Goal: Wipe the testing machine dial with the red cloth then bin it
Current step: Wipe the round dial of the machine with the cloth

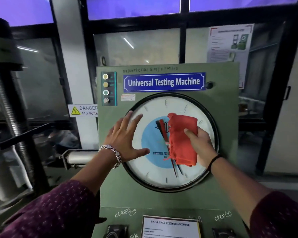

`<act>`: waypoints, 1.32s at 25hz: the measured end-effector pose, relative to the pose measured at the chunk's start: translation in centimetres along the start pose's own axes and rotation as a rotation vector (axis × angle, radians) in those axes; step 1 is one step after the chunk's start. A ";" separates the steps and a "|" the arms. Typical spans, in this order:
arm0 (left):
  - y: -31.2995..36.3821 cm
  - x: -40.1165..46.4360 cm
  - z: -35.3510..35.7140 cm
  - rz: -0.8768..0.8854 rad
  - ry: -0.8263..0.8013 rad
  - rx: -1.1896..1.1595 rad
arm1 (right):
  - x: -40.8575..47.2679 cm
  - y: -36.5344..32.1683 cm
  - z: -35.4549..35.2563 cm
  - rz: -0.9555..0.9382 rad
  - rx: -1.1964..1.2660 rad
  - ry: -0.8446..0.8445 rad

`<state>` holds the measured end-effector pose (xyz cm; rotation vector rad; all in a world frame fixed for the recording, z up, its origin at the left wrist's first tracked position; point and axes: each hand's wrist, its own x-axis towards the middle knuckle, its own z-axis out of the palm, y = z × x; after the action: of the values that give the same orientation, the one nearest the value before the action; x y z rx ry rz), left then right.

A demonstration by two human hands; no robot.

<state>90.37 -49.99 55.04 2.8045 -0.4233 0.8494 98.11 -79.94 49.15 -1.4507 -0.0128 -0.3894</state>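
The round white dial [163, 172] with a black rim and a light blue centre fills the front of the green testing machine [227, 134]. My right hand [199, 146] is shut on the folded red cloth [182, 140], held in front of the dial's centre-right; whether the cloth touches the glass I cannot tell. My left hand [126, 138] is open with fingers spread, over the dial's left edge. The cloth hides part of the dial's needles. No bin is in view.
A blue "Universal Testing Machine" nameplate [164, 82] and a column of indicator lights [106, 88] sit above the dial. A 415 Volts danger sign [83, 110] is at the left. Two black knobs [116, 231] and a paper notice [170, 227] lie below. A threaded column [9, 107] stands far left.
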 end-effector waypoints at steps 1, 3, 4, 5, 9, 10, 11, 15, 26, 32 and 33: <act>-0.3 0.7 0.8 0.012 -0.011 -0.012 | 0.7 0.4 -0.5 0.012 -0.026 0.058; -1.1 2.3 2.5 0.035 -0.029 -0.036 | 2.1 0.7 -1.3 0.016 -0.072 0.212; -1.6 3.0 3.2 0.038 -0.032 -0.049 | 2.8 0.6 -1.6 -0.022 -0.141 0.290; -2.2 3.9 4.1 0.040 -0.041 -0.063 | 3.8 0.3 -1.8 -0.087 -0.268 0.368; -3.7 6.6 7.8 0.066 -0.076 -0.062 | 8.7 0.8 0.9 -0.350 -0.928 0.283; -3.8 7.3 8.6 0.072 -0.078 -0.054 | 9.7 1.8 2.5 -0.351 -1.138 0.103; -4.0 8.0 9.5 0.081 -0.083 -0.051 | 10.5 3.3 4.0 -0.312 -1.268 -0.041; -4.6 11.7 12.2 0.164 -0.077 0.023 | 11.9 7.8 5.7 -0.311 -1.271 0.001; -7.1 20.5 17.2 0.359 -0.021 0.420 | 14.0 11.0 5.8 -0.198 -0.892 0.510; -7.1 20.5 18.1 0.375 0.003 0.427 | 12.9 13.2 3.7 -0.667 -1.253 0.320; -7.1 20.5 18.2 0.373 0.009 0.429 | 12.7 13.6 2.6 -0.632 -1.221 0.356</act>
<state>118.32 -52.32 51.05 3.1589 -0.8786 1.1442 114.23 -79.68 39.46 -2.5470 0.0665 -1.3248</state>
